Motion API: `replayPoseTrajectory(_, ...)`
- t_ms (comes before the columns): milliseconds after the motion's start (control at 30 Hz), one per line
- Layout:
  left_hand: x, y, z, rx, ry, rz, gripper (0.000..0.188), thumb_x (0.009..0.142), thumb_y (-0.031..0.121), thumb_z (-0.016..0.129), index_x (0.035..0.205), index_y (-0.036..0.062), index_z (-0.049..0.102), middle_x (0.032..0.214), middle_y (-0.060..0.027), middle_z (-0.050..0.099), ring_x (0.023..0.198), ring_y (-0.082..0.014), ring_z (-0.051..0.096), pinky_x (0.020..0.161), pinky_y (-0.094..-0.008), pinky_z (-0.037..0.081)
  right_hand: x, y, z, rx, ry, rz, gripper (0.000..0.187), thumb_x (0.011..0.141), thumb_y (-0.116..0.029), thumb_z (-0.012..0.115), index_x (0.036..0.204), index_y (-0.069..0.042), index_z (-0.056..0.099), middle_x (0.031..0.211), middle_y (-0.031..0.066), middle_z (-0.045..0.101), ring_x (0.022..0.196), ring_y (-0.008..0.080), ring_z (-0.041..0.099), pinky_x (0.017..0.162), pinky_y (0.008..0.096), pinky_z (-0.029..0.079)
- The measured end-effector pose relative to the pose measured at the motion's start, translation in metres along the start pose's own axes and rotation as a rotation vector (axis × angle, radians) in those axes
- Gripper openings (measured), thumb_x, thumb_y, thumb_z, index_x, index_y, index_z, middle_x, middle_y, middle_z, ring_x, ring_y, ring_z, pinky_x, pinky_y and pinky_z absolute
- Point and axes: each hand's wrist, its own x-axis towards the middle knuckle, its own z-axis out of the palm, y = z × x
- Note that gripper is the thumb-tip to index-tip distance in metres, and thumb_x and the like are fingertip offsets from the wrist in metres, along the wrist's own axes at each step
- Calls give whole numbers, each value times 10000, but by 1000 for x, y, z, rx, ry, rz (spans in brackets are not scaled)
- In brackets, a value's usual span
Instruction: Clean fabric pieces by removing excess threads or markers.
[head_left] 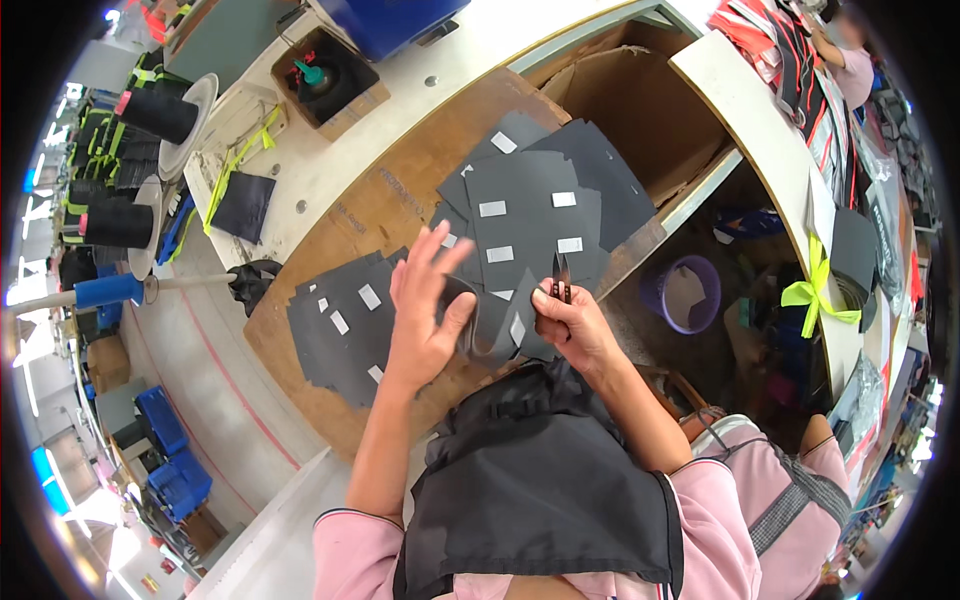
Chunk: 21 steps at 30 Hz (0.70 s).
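Observation:
My left hand [428,315] is raised with its fingers spread, slightly blurred, and holds nothing. Just right of it, a dark grey panel [494,322] with a white patch stands bent up near my apron. My right hand [575,328] is closed on small dark thread snips [561,268], blades pointing away from me. Its thumb also pinches the edge of that panel. Beyond my hands lies a stack of flat grey panels [525,185] bearing white rectangular patches. Further left, a second pile of similar panels [340,340] is partly behind my left forearm.
The panels rest on a brown board [330,220]. A cardboard box [655,120] opens behind the stack. To the right are a purple bin [690,295] and a yellow-green ribbon [818,290]. Black thread cones [160,117] stand left; a blue machine [390,20] sits at the back.

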Motion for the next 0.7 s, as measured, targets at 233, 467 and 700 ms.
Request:
replayPoseTrajectory(233,7,17,-9,147,5,245,659,870,643,356,1194,115,579,1350,-94,460,1335,-293,311,1072,-547,16,-9,4,9,68,143,-41,182,862,-141,638,735,-104,512,593,-67,418,443,28,297,417,208,203)
replayPoseTrajectory(467,4,21,-10,61,51,386,693,806,639,500,1249,106,523,1224,-95,550,1208,-289,470,1068,-516,167,-17,3,20,33,242,-87,213,875,-174,626,716,-118,497,573,-70,390,429,28,293,423,212,215)
replayPoseTrajectory(700,3,-5,0,45,-331,-26,361,780,230,688,1095,68,617,931,-75,623,898,-247,578,883,-337,405,-23,4,26,150,204,2,238,880,-203,623,705,-150,471,549,-84,373,422,34,302,434,214,225)
